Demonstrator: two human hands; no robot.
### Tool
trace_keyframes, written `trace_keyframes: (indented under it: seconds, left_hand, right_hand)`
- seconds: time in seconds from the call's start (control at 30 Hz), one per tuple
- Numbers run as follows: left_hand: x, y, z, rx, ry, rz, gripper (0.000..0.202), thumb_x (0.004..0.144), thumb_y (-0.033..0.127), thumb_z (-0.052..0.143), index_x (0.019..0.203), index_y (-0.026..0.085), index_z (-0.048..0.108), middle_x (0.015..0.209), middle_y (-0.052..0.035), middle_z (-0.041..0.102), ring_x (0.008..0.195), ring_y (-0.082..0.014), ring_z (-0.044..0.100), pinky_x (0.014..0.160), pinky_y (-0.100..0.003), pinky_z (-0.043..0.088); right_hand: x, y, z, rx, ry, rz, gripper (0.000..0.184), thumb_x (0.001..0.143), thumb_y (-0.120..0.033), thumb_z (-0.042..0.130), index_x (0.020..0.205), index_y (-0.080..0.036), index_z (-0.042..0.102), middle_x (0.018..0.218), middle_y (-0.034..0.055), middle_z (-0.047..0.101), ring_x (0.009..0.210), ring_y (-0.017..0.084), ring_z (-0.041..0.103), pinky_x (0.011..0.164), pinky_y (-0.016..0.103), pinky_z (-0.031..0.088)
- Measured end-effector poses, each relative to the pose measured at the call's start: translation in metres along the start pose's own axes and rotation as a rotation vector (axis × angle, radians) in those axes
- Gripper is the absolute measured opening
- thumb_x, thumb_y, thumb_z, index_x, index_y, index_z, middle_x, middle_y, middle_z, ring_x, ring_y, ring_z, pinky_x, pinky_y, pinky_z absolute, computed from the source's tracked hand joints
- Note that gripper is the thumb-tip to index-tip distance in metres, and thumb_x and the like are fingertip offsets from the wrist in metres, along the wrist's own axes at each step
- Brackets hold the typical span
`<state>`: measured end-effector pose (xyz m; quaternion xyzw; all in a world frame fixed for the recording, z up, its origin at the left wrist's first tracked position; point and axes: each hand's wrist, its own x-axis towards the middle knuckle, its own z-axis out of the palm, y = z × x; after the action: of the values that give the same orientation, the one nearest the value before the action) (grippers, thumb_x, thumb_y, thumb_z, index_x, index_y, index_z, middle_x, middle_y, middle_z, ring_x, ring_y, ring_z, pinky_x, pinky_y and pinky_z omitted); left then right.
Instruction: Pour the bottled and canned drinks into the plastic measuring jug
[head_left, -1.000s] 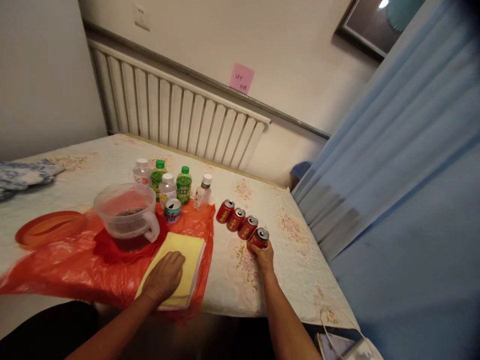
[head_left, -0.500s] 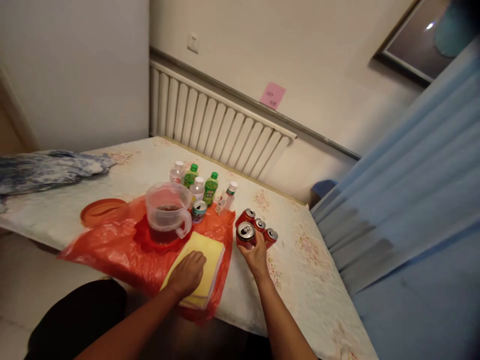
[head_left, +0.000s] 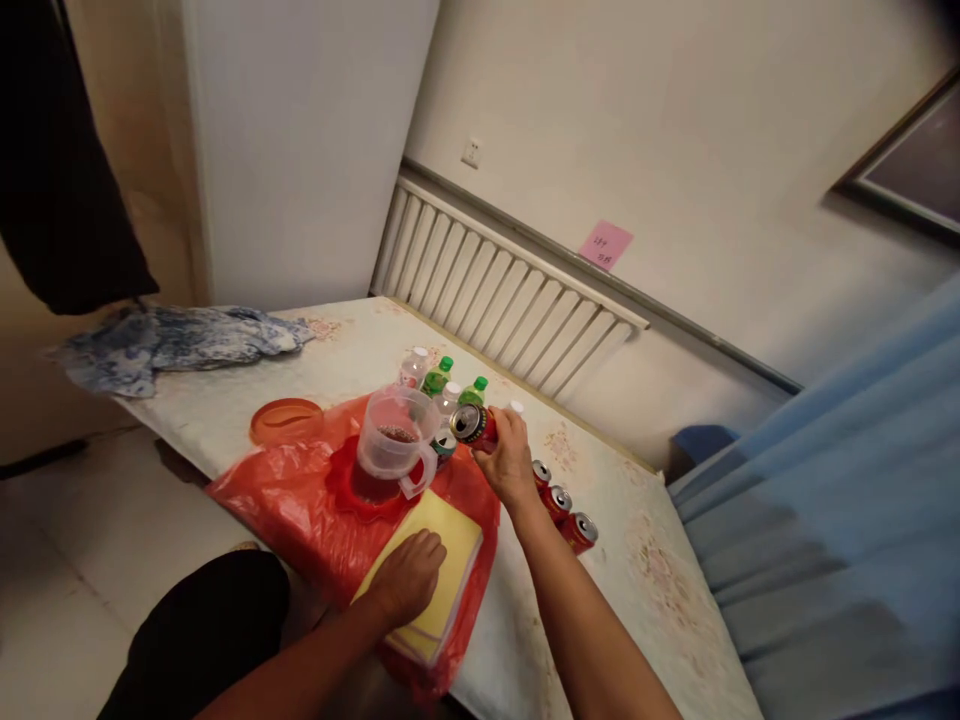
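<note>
My right hand (head_left: 511,462) is wrapped round a red drink can (head_left: 478,427), raised and tilted with its opened top toward the left. Just left of the can stands a clear plastic jug (head_left: 390,455) with dark liquid in it, set on a red scalloped dish (head_left: 341,480). My left hand (head_left: 411,580) rests on a stack of yellow cloths (head_left: 454,565), its fingers curled; whether they grip the top cloth is hidden. Under these lies a red plastic bag (head_left: 274,500). Three more red cans (head_left: 559,503) stand in a row right of my right forearm.
Several bottles with green or white caps (head_left: 439,375) and a teal can (head_left: 444,446) stand behind the jug. An orange lid (head_left: 285,420) lies at the left. Beyond are a crumpled blue-white cloth (head_left: 202,340), a radiator (head_left: 502,290) and a blue curtain (head_left: 832,480).
My right hand has lifted one red can from beside the others, carried it left toward the jug and tipped it. My left hand stays on the yellow cloths. The view has shifted.
</note>
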<state>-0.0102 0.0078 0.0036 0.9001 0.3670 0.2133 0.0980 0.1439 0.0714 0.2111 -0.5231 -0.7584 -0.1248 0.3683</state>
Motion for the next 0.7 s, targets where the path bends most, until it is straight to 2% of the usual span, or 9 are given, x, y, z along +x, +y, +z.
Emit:
trace_keyframes:
  seconds: [0.27, 0.7]
  left_hand:
    - [-0.002, -0.002, 0.004, -0.028, -0.001, -0.002, 0.02, 0.085, 0.01, 0.05, 0.1, 0.019, 0.06, 0.105, -0.0084, 0.062, 0.102, -0.0263, 0.052, 0.1, -0.041, 0.043]
    - [-0.002, -0.001, 0.005, -0.033, 0.044, 0.004, 0.021, 0.081, 0.007, 0.05, 0.095, 0.02, 0.059, 0.102, -0.0081, 0.061, 0.1, -0.0268, 0.053, 0.096, -0.042, 0.044]
  right_hand:
    - [0.036, -0.016, 0.004, -0.232, -0.114, -0.157, 0.062, 0.075, -0.008, 0.06, 0.137, -0.015, 0.054, 0.126, 0.0156, 0.057, 0.113, 0.03, 0.048, 0.1, 0.046, 0.042]
    - [0.053, -0.017, 0.014, -0.385, -0.139, -0.299, 0.043, 0.093, -0.016, 0.055, 0.136, -0.021, 0.056, 0.122, 0.0133, 0.057, 0.116, 0.029, 0.043, 0.102, 0.045, 0.038]
